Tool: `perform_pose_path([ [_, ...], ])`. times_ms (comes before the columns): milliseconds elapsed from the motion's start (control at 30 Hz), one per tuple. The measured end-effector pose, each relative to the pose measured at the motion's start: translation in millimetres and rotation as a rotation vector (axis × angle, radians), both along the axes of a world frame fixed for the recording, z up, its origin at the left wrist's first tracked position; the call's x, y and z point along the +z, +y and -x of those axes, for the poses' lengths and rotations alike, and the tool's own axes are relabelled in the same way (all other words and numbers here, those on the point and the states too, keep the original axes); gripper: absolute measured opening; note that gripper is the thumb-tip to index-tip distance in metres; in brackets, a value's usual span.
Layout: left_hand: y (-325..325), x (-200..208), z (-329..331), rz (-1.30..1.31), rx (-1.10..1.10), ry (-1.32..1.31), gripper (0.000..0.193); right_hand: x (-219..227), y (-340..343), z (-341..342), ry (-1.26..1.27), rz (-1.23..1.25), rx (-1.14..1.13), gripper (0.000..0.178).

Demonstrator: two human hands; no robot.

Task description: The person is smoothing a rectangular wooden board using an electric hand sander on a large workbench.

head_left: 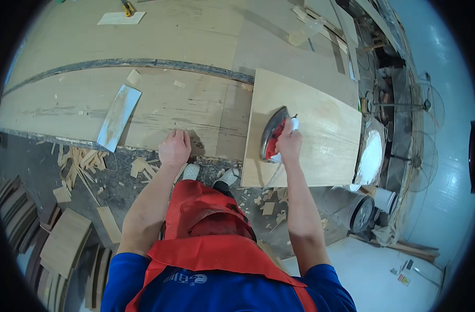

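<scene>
My right hand (289, 143) is wrapped round the handle of a clothes iron (273, 136), red and white with a dark metal soleplate. The iron is over the left part of a pale wooden panel (320, 151), and it looks tipped up on its side; whether it touches the panel I cannot tell. Its cord hangs down past my wrist. My left hand (175, 149) rests at the near edge of the workbench (165, 114), fingers curled together, with nothing visible in them. Left of that hand, a narrow white strip (118, 118) with brown smears lies across the bench edge.
A yellow-handled tool (128, 8) lies on a pale piece at the far left. Right of the panel stands a container with white contents (371, 156). Wood scraps (81, 164) litter the floor. Curved wooden pieces (66, 242) are stacked lower left; wire fans (422, 104) stand at right.
</scene>
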State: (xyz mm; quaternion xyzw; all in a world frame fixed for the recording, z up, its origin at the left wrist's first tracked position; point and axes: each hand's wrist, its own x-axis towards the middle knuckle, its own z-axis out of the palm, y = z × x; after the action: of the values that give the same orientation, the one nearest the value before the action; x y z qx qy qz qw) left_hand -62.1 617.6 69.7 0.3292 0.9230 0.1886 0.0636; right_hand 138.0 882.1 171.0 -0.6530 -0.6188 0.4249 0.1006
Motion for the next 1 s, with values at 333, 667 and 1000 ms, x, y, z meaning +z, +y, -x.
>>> perform_pose_path([
  [333,0.6,-3.8,3.5,-0.007,0.003,-0.026,0.020,-6.5,62.2,72.6,-0.008,-0.071,0.185,0.067],
  [667,-1.8,-0.4,-1.9,-0.073,0.038,-0.001,0.023,-8.1,138.6,183.1,-0.044,-0.183,0.507,0.073],
  [1000,-7.5,-8.4,-0.4,-0.048,0.054,0.048,0.028,3.7,23.6,63.4,-0.074,-0.197,0.913,0.059],
])
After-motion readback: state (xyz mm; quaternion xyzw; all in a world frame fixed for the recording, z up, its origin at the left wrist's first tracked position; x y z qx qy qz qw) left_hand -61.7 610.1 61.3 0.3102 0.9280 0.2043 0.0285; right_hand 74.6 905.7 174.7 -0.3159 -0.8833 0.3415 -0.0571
